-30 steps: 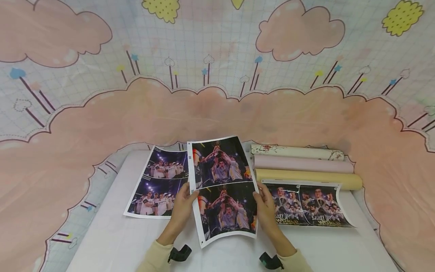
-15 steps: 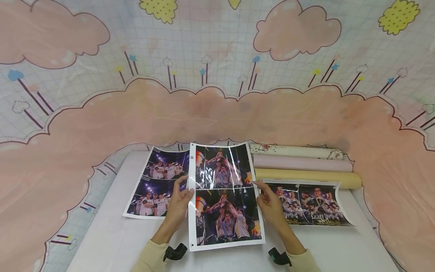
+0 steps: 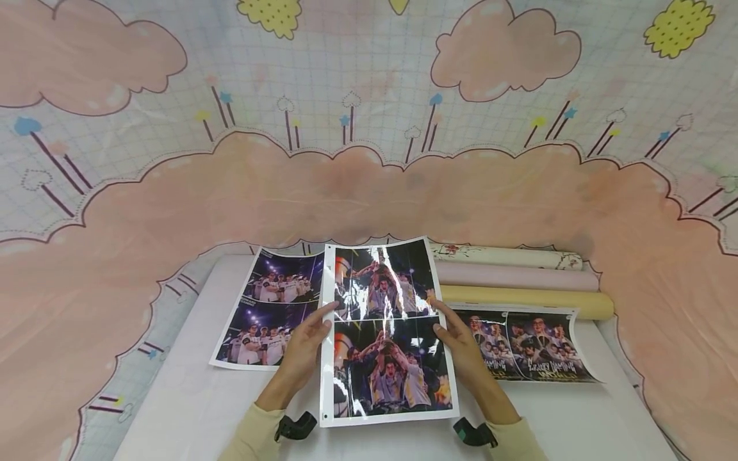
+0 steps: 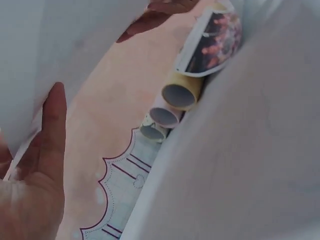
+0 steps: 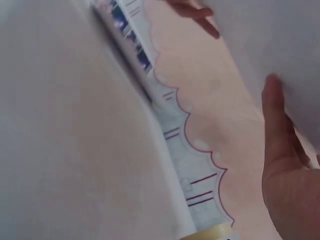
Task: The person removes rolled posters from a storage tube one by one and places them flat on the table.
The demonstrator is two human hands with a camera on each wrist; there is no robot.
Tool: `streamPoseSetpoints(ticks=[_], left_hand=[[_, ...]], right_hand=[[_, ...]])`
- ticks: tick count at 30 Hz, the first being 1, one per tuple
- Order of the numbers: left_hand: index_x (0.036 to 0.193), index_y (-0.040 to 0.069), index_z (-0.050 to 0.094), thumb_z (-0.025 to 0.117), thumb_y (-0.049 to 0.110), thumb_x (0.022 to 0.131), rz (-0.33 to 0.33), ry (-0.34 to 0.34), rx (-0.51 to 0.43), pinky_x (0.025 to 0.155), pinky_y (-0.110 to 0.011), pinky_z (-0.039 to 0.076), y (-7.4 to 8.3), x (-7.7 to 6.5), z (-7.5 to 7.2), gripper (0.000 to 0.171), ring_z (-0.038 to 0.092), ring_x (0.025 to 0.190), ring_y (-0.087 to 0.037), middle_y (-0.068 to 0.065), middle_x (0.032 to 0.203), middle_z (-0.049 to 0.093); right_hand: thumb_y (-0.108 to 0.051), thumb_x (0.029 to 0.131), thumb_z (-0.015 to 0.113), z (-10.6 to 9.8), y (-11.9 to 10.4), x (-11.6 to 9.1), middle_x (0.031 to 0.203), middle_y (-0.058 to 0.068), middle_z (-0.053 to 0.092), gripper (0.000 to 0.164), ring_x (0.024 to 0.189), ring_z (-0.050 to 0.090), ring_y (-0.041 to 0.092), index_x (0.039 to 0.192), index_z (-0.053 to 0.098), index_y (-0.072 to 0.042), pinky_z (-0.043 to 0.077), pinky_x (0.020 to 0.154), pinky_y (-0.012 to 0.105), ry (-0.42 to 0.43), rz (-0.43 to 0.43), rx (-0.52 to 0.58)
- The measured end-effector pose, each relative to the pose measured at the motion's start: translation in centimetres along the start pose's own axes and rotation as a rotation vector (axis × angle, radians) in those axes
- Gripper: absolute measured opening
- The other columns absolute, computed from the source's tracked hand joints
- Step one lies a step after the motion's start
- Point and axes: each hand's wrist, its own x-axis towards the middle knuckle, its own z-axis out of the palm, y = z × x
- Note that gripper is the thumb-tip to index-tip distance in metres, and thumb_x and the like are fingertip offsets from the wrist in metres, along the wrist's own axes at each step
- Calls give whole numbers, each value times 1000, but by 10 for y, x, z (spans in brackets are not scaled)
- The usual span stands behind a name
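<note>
Both hands hold one glossy photo print (image 3: pixel 392 365) upright over the table, its picture side facing me. It carries the same trophy-lifting photo twice, one above the other, inside a white border. My left hand (image 3: pixel 304 349) pinches the left edge around mid-height, and my right hand (image 3: pixel 464 352) grips the right edge at about the same level. Bright glare streaks cross the upper photo. In the left wrist view, the left hand (image 4: pixel 37 185) is at the sheet's plain white back (image 4: pixel 80 45). From the right wrist, the right hand (image 5: pixel 290 160) shows against that white back too.
Another print (image 3: pixel 262 330) with two group photos lies at the left, partly covered by the held sheet. At the right, a dark print (image 3: pixel 542 349) with curled edges lies before yellow (image 3: pixel 530 301), pink (image 3: pixel 519 276) and floral rolls (image 3: pixel 507 256). A white-covered table (image 3: pixel 179 390) meets a patterned backdrop.
The held print has turned from a tilted, curved pose to a straighter, flatter one, and glare has appeared on it. Both hands have shifted their grip along its side edges.
</note>
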Motion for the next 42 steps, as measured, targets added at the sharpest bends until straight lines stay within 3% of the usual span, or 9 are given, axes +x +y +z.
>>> streamPoseSetpoints(ticks=[8, 12, 15, 19, 22, 26, 33, 39, 42], left_hand=[[152, 19, 37, 46, 23, 104, -88, -116, -131, 83, -19, 55, 7, 0, 0, 49, 60, 109, -6, -7, 159, 28], [156, 20, 26, 45, 6, 100, -100, -226, -187, 83, -17, 53, 10, -1, -3, 61, 58, 107, -3, -4, 166, 8], [158, 25, 15, 44, -9, 92, -91, -338, -277, 99, -20, 47, 10, -1, -4, 80, 49, 127, -4, -3, 167, -3], [158, 32, 8, 39, -17, 86, -92, -446, -374, 110, -28, 42, 14, -3, -2, 93, 44, 137, -9, -7, 166, -3], [158, 33, 8, 38, -17, 86, -101, -483, -406, 110, -33, 43, 16, -5, -2, 93, 47, 137, -17, -11, 166, 5], [159, 32, 7, 36, -17, 88, -107, -491, -436, 110, -34, 43, 17, -6, -1, 91, 47, 137, -18, -9, 165, 11], [158, 33, 1, 37, -14, 90, -127, -502, -477, 110, -29, 42, 14, -4, 1, 90, 44, 137, -14, -9, 165, -13], [158, 34, 2, 42, -9, 91, -150, -460, -409, 105, -27, 45, 14, -6, 1, 90, 47, 130, -9, -10, 165, -12], [158, 36, 2, 44, -9, 90, -159, -457, -390, 109, -28, 42, 14, -8, -1, 91, 44, 133, -9, -7, 165, -11]], right_hand=[[-5, 96, 33, -1, -10, -1, 161, 7, 25, 66, 112, 65, 14, 155, 26, -34, 57, 87, 35, -62, 168, 128], [4, 92, 30, -3, -9, 1, 155, -3, 37, 75, 114, 64, 12, 158, 18, -29, 56, 90, 31, -151, 84, 258], [9, 91, 26, -6, -4, 4, 151, -11, 38, 76, 117, 63, 10, 159, 12, -23, 55, 93, 26, -257, -62, 338], [8, 95, 23, -10, 5, 7, 164, -3, -2, 73, 130, 53, 10, 160, 4, -21, 48, 103, 24, -401, -193, 441], [6, 98, 22, -9, 5, 6, 162, 6, -28, 71, 137, 46, 12, 158, -7, -18, 43, 109, 26, -473, -182, 540], [9, 96, 17, -5, 0, 5, 152, 10, -43, 72, 140, 43, 13, 153, -22, -13, 42, 111, 27, -508, -173, 621], [8, 89, -13, 3, -7, 2, 141, -2, -57, 70, 145, 36, 22, 149, -31, -24, 35, 117, 35, -637, -99, 956], [8, 98, 9, 0, -1, 3, 151, 4, -47, 73, 143, 38, 12, 155, -19, -27, 38, 115, 29, -522, -151, 763], [13, 95, 22, -4, 5, 5, 165, 6, -12, 81, 138, 45, 13, 158, -5, -30, 43, 110, 28, -461, -162, 660]])
